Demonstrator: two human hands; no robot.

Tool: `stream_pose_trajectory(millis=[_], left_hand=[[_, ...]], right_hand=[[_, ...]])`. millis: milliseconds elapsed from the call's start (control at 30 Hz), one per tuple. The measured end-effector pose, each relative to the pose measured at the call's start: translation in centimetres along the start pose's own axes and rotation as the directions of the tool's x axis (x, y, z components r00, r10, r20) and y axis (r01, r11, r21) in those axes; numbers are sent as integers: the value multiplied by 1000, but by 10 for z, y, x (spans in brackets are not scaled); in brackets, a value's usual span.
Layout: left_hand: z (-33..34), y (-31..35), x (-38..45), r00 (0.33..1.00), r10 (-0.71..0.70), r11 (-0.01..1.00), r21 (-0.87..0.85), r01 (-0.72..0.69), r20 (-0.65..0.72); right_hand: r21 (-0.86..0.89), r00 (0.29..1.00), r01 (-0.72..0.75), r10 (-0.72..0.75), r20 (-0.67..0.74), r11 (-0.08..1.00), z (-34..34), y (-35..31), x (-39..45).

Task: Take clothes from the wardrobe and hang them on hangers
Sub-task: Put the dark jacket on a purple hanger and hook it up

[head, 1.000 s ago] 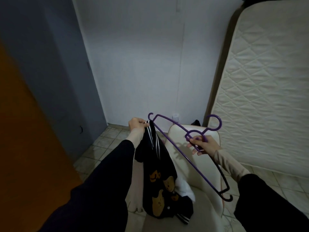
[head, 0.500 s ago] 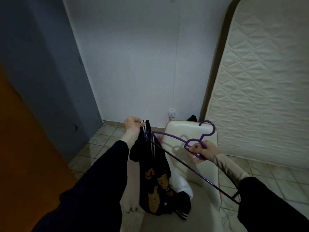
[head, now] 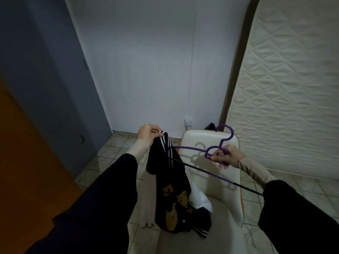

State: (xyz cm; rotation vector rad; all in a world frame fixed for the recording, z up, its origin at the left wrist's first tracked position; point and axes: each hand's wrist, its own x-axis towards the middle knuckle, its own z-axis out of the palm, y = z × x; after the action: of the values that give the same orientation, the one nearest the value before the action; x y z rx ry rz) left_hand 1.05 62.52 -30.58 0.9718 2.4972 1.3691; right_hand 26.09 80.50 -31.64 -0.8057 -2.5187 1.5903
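My left hand (head: 148,133) pinches the striped collar of a black jacket (head: 171,191) with yellow bear prints, which hangs down onto a cream chair (head: 207,140). My right hand (head: 224,158) grips a purple hanger (head: 190,149) just below its hook. The hanger's left end is pushed inside the jacket's neck opening, beside the white stripes. Its lower bar runs back to the right under my right forearm.
A white cloth (head: 199,198) lies on the chair seat under the jacket. A quilted mattress (head: 286,92) leans against the wall on the right. A grey wardrobe door (head: 45,74) and an orange panel (head: 23,162) stand on the left. Floor tiles surround the chair.
The hanger has swung down from steeply tilted to nearly level, and its left end has gone into the jacket's collar. Both hands have kept their grips.
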Motion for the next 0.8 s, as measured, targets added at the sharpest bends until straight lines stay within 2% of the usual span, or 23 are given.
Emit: stream_pose_trajectory(millis=[100, 233, 333, 467, 633, 700, 800], left_hand=[[-9, -3, -1, 999, 32, 999, -12, -32, 4], [-13, -6, 0, 991, 52, 998, 19, -54, 120], [-13, -10, 0, 988, 47, 999, -11, -46, 146], [-10, -5, -3, 971, 87, 994, -87, -69, 221], [0, 5, -6, 948, 110, 988, -134, -72, 297], [6, 12, -10, 938, 125, 984, -162, -75, 324], [13, 20, -15, 930, 133, 982, -175, -75, 343]], right_hand=[[11, 999, 47, -47, 25, 999, -5, -1, 0], [23, 993, 62, -64, 103, 998, -2, -10, 3], [9, 988, 47, -48, 147, 999, 1, -15, 7], [-177, 995, 85, -73, 72, 980, 9, -14, 20], [-73, 986, 92, -81, 144, 993, 22, -18, 22], [-73, 991, 89, -81, 108, 993, 29, -18, 24], [-168, 992, 122, -124, -1, 978, 37, -16, 29]])
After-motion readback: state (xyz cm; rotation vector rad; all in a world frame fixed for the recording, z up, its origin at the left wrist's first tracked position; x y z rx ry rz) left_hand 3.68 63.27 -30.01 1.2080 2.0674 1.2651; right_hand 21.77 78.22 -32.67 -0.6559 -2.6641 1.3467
